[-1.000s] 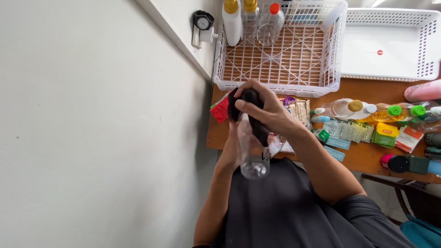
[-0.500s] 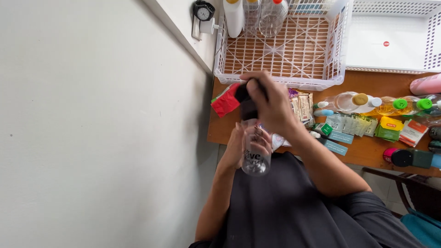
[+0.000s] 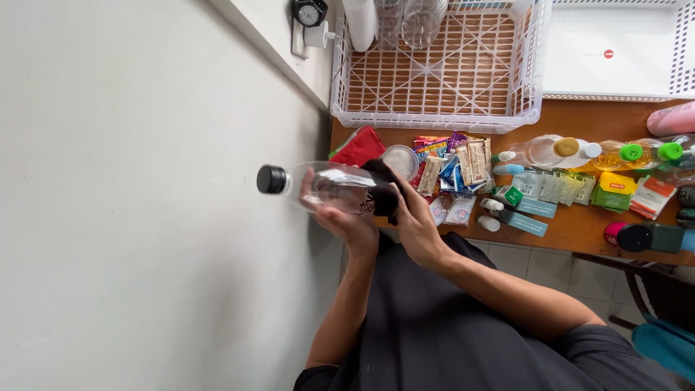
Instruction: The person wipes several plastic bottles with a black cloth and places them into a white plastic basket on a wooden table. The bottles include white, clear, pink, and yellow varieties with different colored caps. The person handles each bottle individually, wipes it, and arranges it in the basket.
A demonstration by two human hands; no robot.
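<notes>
A clear plastic bottle (image 3: 329, 190) with a black cap (image 3: 271, 179) is held on its side in front of the body, cap pointed at the white wall. It is gripped from below by the left hand (image 3: 346, 221), fingers curled round its middle. A black cloth (image 3: 382, 194) is pressed against the bottle's base by the right hand (image 3: 418, 224) — fingers closed on it. Beyond lie snack packets (image 3: 455, 161) on the wooden tabletop (image 3: 579, 224) — near a white basket (image 3: 438, 119).

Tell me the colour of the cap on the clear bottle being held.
Black cap, clearest in the head view.
</notes>
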